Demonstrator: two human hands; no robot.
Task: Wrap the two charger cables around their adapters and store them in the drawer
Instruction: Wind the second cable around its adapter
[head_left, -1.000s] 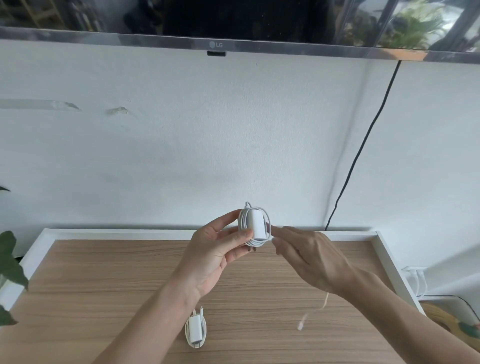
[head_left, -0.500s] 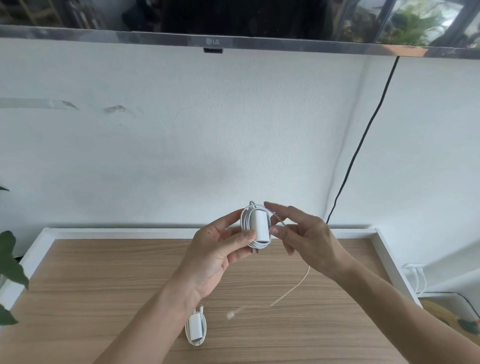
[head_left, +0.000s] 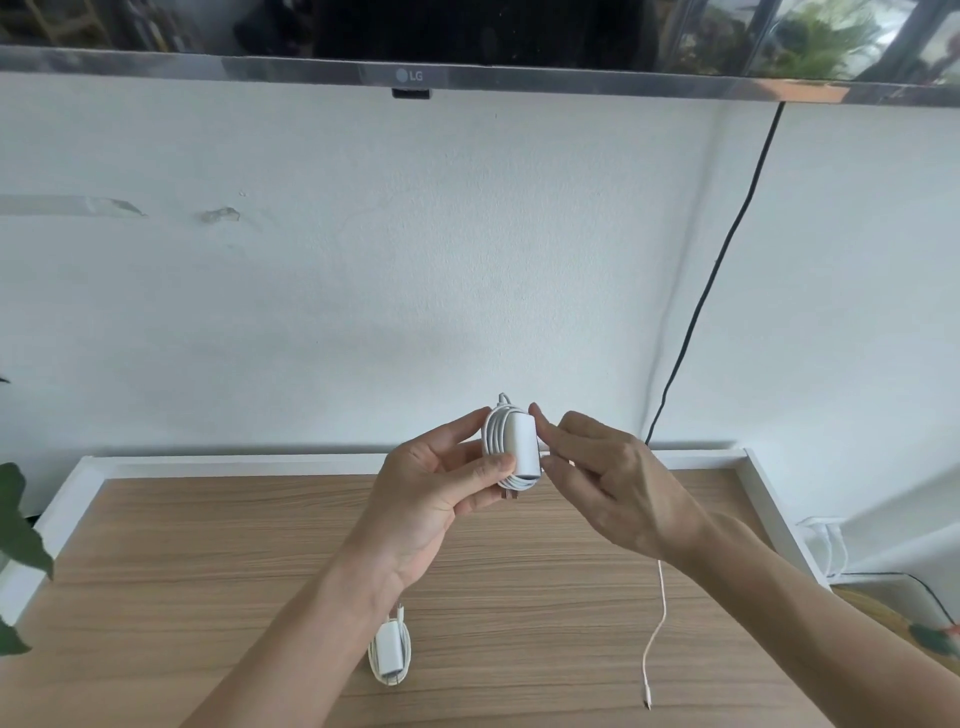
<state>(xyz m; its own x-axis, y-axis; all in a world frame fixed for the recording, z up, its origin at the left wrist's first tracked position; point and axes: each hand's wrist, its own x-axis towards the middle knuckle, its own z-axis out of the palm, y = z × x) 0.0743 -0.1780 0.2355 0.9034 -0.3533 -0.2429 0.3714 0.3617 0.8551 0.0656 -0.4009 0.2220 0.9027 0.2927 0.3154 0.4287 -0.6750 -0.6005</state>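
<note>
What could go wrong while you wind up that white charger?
The loose cable tail hanging below the right hand is not wound yet, so the coils on the held adapter might spring loose if the left hand relaxes. The dangling plug end could also snag on the wooden tabletop. The wrapped charger lying near the left forearm might get nudged by it.

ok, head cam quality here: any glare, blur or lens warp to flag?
Head view: soft even daylight, faint shadows under the hands. The TV glass reflects foliage and window frames at top right. Wide-angle bowing shows in the TV's lower edge and the white table rim. Left hand, right hand and the wrapped adapter are fairly sharp; the leaves at left are soft.
</note>
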